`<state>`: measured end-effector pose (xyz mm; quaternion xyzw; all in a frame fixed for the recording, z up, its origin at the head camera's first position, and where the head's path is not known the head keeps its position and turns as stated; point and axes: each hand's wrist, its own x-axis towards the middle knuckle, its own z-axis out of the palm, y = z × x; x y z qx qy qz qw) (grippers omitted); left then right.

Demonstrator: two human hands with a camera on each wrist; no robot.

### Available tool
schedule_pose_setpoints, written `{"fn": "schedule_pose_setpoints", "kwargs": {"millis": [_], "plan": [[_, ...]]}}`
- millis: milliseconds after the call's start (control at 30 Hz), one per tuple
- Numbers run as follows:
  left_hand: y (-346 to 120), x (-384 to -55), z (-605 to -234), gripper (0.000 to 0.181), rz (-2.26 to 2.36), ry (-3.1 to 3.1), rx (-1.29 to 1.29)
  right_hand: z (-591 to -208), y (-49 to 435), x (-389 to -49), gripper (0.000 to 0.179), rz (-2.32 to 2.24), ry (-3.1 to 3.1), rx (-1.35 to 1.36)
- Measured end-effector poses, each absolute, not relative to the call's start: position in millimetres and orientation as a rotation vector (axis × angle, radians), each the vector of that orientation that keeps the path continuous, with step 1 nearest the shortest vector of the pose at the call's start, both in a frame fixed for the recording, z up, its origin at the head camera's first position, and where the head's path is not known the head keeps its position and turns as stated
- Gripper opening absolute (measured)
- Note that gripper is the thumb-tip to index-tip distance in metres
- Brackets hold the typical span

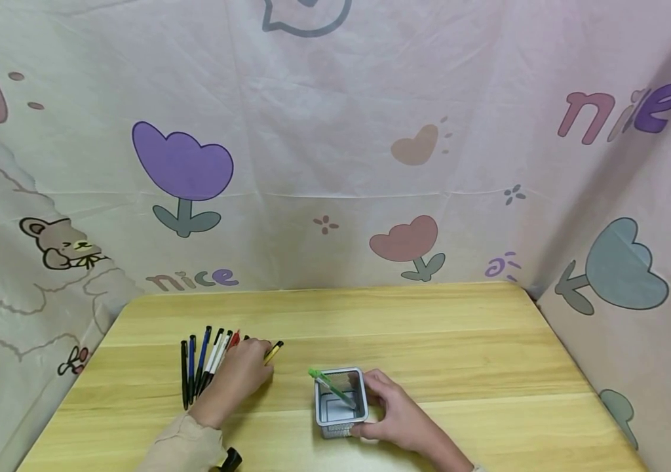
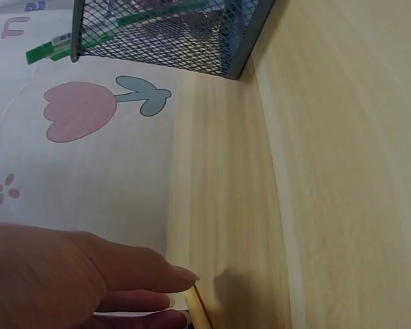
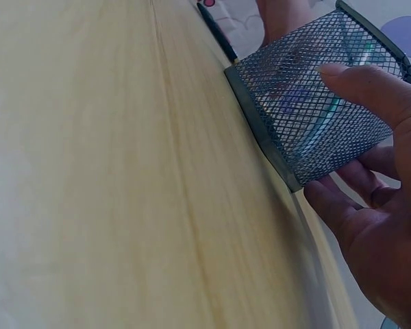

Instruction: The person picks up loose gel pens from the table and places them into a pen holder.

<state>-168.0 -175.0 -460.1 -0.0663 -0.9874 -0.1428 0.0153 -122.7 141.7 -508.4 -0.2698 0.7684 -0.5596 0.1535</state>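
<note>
A square metal-mesh pen holder [image 1: 343,427] stands on the table, with one green pen [image 1: 335,391] leaning inside it. My right hand [image 1: 397,410] grips the holder from the right side, thumb on one mesh wall and fingers round the other, as the right wrist view shows. Over to the left, my left hand [image 1: 241,370] reaches down at the right end of a row of pens. Its thumb and fingertips pinch a yellow pen [image 2: 199,312], whose dark-tipped end sticks out beyond the hand in the head view. The hand hides part of the row.
Several black, blue, white and red pens lie side by side, among them a blue pen [image 1: 202,354] and a black pen [image 1: 185,373]. A black object [image 1: 231,459] shows beside the left sleeve. A printed cloth [image 1: 312,131] hangs behind the wooden table [image 1: 459,328].
</note>
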Motion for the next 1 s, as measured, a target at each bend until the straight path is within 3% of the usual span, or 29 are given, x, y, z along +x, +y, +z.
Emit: {"fn": "schedule_pose_setpoints", "kwargs": {"millis": [333, 1000], "plan": [[-174.8, -171.5, -463.3, 0.009, -0.498, -3.09, -0.207, -510.9, 141.6, -123.5, 0.081, -1.614, 2.2, -0.779], [-173.6, -175.2, -468.0, 0.011, -0.443, -3.052, -0.257, -509.3, 141.2, -121.9, 0.079, -1.583, 2.25, -0.773]]}}
